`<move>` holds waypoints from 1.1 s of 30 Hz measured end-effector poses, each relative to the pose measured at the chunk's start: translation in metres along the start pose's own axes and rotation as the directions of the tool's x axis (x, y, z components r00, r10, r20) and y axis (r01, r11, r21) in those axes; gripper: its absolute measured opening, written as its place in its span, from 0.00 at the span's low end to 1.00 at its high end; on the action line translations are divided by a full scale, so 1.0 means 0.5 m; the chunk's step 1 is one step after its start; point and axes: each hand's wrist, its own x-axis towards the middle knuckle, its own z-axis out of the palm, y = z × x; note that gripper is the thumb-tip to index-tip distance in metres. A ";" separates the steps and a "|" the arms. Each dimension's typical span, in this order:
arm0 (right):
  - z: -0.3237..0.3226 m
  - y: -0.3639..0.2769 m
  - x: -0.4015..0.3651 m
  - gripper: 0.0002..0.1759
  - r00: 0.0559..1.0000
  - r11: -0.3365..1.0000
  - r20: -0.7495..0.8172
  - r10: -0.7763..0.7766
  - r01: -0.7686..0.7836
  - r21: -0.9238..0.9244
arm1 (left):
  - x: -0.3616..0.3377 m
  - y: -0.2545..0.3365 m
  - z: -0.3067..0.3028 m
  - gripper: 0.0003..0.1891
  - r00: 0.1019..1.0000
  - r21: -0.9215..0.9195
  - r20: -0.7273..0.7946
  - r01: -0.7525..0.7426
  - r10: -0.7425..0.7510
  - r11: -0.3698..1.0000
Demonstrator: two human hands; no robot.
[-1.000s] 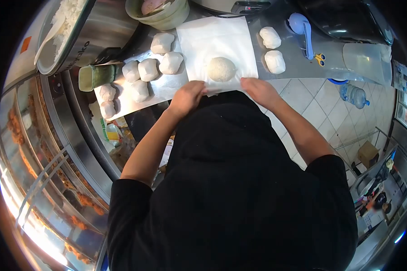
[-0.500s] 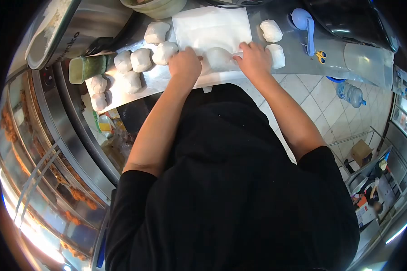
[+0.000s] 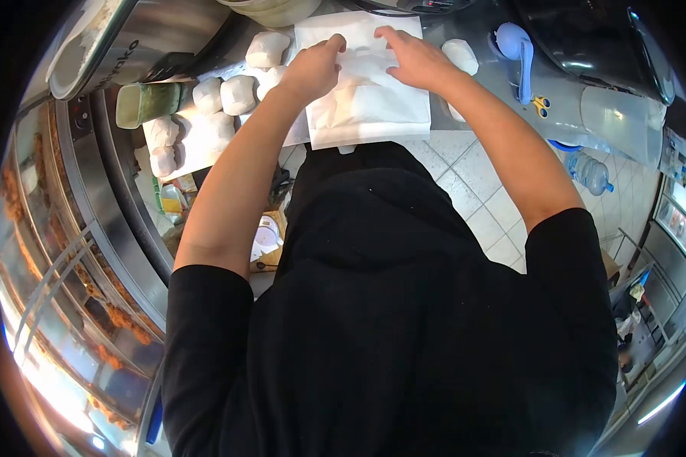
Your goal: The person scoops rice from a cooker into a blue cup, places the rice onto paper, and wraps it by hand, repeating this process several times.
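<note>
White paper (image 3: 400,114) lies over the middle of the work surface, its near edge reaching the counter's front. A pale round shape shows dimly through it. My left hand (image 3: 316,67) is above the paper's left side, thumb and forefinger apart, with nothing visible between them. Over the right side, my right hand (image 3: 419,61) has its forefinger and thumb spread and holds nothing. Wrapped white lumps (image 3: 238,94) sit in a group left of the paper. Another white lump (image 3: 460,56) is just right of it, and one more is partly hidden by my right forearm.
A green container (image 3: 139,105) stands at the left end. Bowls (image 3: 274,7) are at the back. On the right are a blue scoop (image 3: 520,57), yellow scissors (image 3: 541,106) and a clear plastic container (image 3: 613,114). A water bottle (image 3: 589,174) is below the counter.
Both hands have moved away from my body, toward the back, and let go at the near edge. The paper now covers the round lump that lay bare between them.
</note>
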 end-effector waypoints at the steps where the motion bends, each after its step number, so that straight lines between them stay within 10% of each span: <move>1: -0.017 -0.007 -0.003 0.19 1.000 1.000 0.000 -0.008 0.008 -0.005 | -0.007 0.002 -0.009 0.13 0.999 -0.168 -0.037 0.031 -0.037 0.985; 4: -0.053 -0.014 -0.031 0.16 0.979 0.954 0.175 0.104 -0.148 0.259 | -0.053 0.005 -0.034 0.07 0.985 -0.147 -0.132 -0.132 0.113 0.980; 6: -0.010 0.005 -0.093 0.10 0.975 0.977 0.079 -0.208 0.203 0.070 | -0.109 0.018 -0.026 0.04 0.955 -0.028 -0.192 -0.235 0.225 0.972; 11: 0.136 0.021 -0.191 0.05 0.881 0.909 -0.225 -0.417 0.401 -0.115 | -0.193 0.002 0.096 0.06 0.905 0.071 -0.222 -0.357 0.364 0.931; 16: 0.137 0.020 -0.235 0.10 0.868 0.925 -0.341 -0.361 0.381 -0.010 | -0.226 0.032 0.086 0.17 0.918 -0.050 -0.278 -0.309 0.284 0.950; 22: 0.142 0.057 -0.196 0.11 0.913 0.918 -0.108 -0.393 0.384 -0.100 | -0.186 -0.009 0.094 0.08 0.970 0.005 -0.075 -0.231 0.231 0.973; 25: 0.078 0.003 -0.124 0.20 0.967 0.937 0.122 0.221 -0.246 0.248 | -0.122 0.015 0.075 0.11 0.993 -0.112 0.057 0.111 -0.105 0.987; 28: 0.053 -0.001 -0.070 0.24 0.992 0.990 0.020 0.122 -0.120 -0.080 | -0.048 0.046 0.038 0.23 0.878 -0.086 0.131 0.472 -0.460 0.877; 33: 0.020 0.002 -0.046 0.24 0.979 0.990 0.205 -0.001 0.030 -0.138 | -0.021 0.039 0.031 0.27 0.919 0.146 0.216 0.304 -0.330 0.942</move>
